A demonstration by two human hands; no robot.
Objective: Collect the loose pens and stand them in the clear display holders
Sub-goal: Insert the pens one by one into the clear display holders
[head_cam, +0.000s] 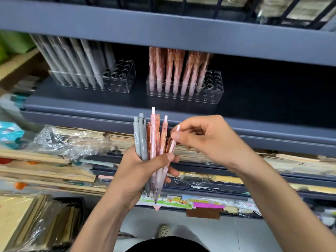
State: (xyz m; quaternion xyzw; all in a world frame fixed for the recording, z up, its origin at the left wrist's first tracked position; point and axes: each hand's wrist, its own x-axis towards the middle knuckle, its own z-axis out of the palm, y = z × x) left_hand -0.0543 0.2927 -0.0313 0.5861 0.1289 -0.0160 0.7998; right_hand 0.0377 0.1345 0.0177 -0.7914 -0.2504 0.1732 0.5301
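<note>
Left hand (138, 171) grips pen bundle (151, 142), fingers curled, below shelf (127, 106). Right hand (205, 140) pinches pink pen (173, 140) beside bundle.

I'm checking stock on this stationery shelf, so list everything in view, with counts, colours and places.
left holder: one, clear, on the shelf, right-end holes free
right holder: one, clear, same shelf, right-end holes free
shelved grey pens: several (blurred), grey, standing in left holder
shelved pink pens: several, pink, standing in right holder
held grey pens: two, grey, left side of the bundle
held pink pens: several, pink, same bundle
plastic wrap: one, clear, on the paper stacks
paper stacks: many, tan, lower shelves
shoe: one, pale, on the floor
left hand: grips the bundle
right hand: fingers pinch the rightmost pen
</note>
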